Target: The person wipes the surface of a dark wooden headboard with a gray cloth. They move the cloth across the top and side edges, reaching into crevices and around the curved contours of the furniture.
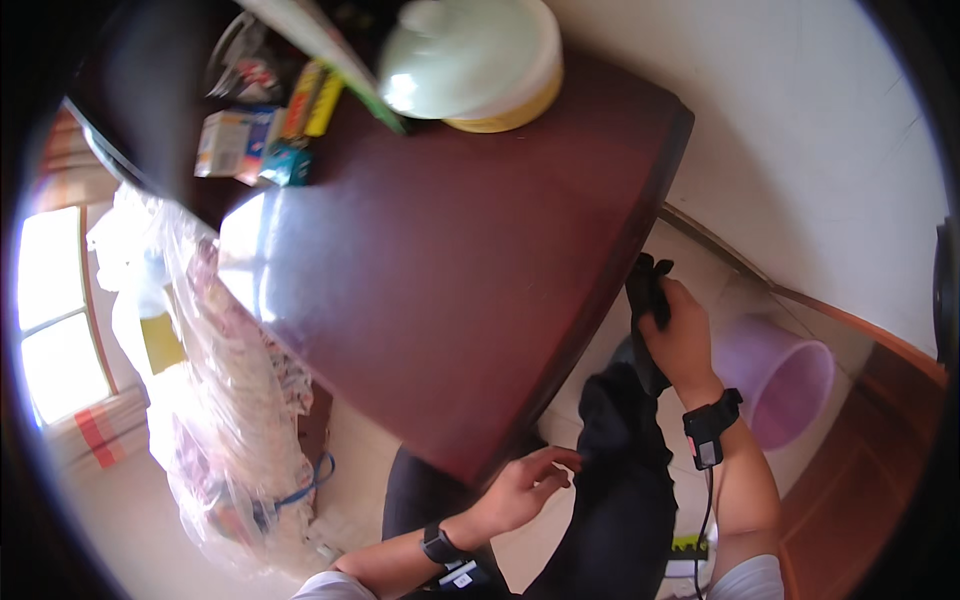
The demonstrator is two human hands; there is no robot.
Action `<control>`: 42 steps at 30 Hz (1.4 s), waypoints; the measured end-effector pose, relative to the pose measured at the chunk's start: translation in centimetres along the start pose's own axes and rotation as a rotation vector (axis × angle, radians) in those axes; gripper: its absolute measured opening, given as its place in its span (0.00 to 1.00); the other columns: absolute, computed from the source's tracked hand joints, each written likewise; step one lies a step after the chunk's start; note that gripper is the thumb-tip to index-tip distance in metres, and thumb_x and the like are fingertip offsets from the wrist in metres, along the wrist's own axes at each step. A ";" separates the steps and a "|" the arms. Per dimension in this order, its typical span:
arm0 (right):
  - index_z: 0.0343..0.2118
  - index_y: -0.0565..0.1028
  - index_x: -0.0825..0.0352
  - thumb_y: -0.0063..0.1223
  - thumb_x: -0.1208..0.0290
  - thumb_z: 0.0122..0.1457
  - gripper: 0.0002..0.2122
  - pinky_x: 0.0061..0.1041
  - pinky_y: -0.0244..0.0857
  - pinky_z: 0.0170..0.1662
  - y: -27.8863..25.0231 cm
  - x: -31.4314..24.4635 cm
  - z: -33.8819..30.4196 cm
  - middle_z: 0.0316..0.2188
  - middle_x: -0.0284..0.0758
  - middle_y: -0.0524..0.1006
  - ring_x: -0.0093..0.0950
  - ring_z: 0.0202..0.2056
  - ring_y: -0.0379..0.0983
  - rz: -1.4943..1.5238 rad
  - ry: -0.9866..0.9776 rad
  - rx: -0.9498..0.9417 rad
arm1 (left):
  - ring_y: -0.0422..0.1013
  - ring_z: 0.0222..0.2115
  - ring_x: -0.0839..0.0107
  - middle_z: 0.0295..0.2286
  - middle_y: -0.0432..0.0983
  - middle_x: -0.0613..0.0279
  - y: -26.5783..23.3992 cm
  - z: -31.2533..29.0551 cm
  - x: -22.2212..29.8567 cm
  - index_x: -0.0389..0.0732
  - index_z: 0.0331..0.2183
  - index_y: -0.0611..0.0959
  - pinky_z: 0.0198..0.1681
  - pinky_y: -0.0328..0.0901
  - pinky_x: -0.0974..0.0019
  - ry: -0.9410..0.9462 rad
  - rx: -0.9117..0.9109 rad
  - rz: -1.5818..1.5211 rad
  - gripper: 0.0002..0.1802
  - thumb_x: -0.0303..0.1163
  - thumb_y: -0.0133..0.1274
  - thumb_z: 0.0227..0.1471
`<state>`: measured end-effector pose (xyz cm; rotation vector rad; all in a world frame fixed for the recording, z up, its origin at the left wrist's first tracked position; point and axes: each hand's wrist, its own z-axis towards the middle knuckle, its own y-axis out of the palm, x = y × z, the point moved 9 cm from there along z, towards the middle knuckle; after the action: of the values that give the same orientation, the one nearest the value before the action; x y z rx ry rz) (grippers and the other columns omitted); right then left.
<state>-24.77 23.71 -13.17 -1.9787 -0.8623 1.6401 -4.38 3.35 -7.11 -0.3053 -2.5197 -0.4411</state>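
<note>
My right hand (684, 335) is closed around a black object (647, 290) beside the table's right edge. The object looks long and soft, but its exact kind is unclear against my dark trousers. My left hand (522, 490) hangs just off the near corner of the dark red-brown table (450, 270), above my lap. Its fingers are loosely bent and apart, and nothing is in them. Black trousers (625, 470) cover my legs under both hands. Each wrist carries a black band; a cable runs down from the right wrist device (706, 436).
A pale lidded tub (500, 75) and several small boxes (235, 140) stand on the table's far side. Clear plastic bags (210, 400) fill the left. A purple bin (785, 385) lies tilted on the tiled floor at right, near a white wall (800, 130) and brown wooden panel (870, 470).
</note>
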 end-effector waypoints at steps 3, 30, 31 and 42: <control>0.52 0.78 0.68 0.59 0.75 0.54 0.20 0.51 0.75 0.44 -4.5 -5.6 -4.9 0.43 0.49 0.81 0.56 0.43 0.78 -0.093 -0.055 -0.047 | 0.79 0.44 0.72 0.47 0.82 0.59 0.7 -6.6 3.0 0.33 0.54 0.80 0.51 0.72 0.67 0.029 0.053 0.048 0.17 0.20 0.47 0.65; 0.67 0.70 0.66 0.65 0.74 0.53 0.35 0.40 0.70 0.59 -18.4 -58.7 -27.6 0.65 0.40 0.71 0.39 0.55 0.72 -0.281 -0.859 -0.195 | 0.80 0.43 0.62 0.44 0.83 0.60 -5.6 -39.6 20.9 0.43 0.49 0.79 0.45 0.75 0.51 0.456 0.394 -1.165 0.16 0.42 0.46 0.71; 0.67 0.70 0.66 0.64 0.74 0.53 0.34 0.40 0.71 0.58 -19.1 -58.7 -26.6 0.65 0.40 0.72 0.39 0.55 0.72 -0.326 -0.894 -0.154 | 0.79 0.45 0.62 0.46 0.83 0.59 -5.6 -38.9 21.8 0.42 0.50 0.80 0.49 0.75 0.49 0.443 0.420 -1.192 0.20 0.45 0.42 0.72; 0.56 0.80 0.65 0.54 0.72 0.60 0.20 0.35 0.70 0.55 -21.0 -61.6 -16.6 0.54 0.36 0.81 0.34 0.52 0.75 -0.372 -1.159 -0.097 | 0.77 0.47 0.62 0.44 0.80 0.60 -12.0 -38.3 29.1 0.42 0.50 0.79 0.52 0.73 0.47 0.388 0.595 -1.030 0.14 0.39 0.54 0.67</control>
<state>-19.22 -3.11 48.15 -0.6532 -1.5654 2.4601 -13.22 -18.40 36.52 1.2128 -2.1022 -0.0692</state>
